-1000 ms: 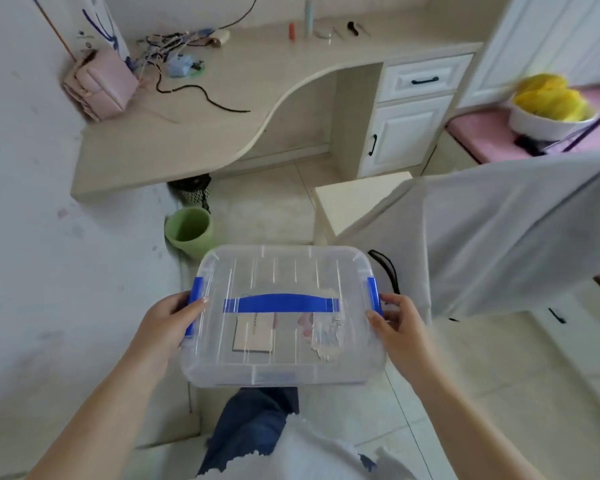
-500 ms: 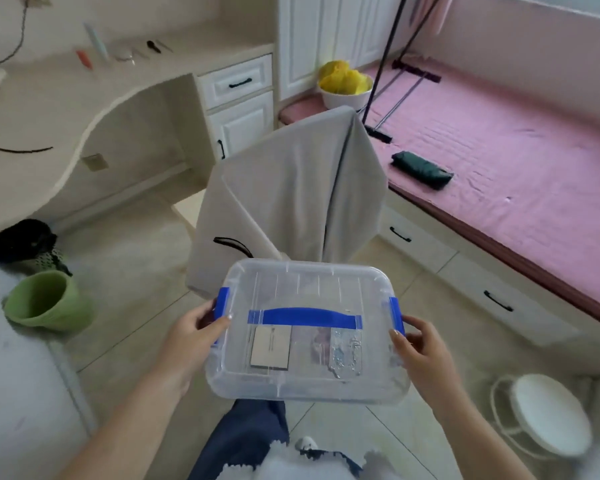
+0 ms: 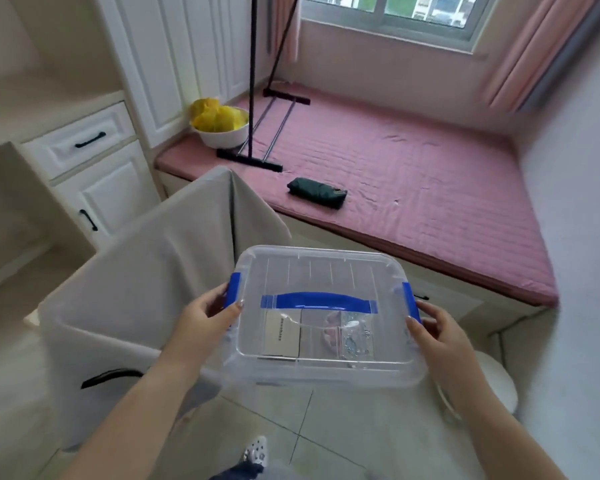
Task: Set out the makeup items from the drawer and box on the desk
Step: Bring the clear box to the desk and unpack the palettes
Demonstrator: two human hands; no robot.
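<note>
I carry a clear plastic box (image 3: 323, 275) with a blue handle and blue side clips, lid on, in front of my waist above the tiled floor. My left hand (image 3: 207, 318) grips its left end at the clip. My right hand (image 3: 437, 332) grips its right end. Through the lid I see a small beige card box (image 3: 282, 336) and a clear packet with pinkish items (image 3: 350, 336) lying on the bottom. The white drawer (image 3: 84, 140) with a black handle sits shut at the left, under the desk edge.
A chair draped in grey cloth (image 3: 146, 289) stands just left of the box. A pink cushioned window seat (image 3: 413, 168) fills the right, bearing a bowl of yellow things (image 3: 220, 124), a black stand (image 3: 253, 98) and a dark folded item (image 3: 317, 194). A white round stool (image 3: 496, 382) is at lower right.
My view has swung right, away from the desk toward the window seat. Both hands keep the same grip on the box, which stays level in front of me.
</note>
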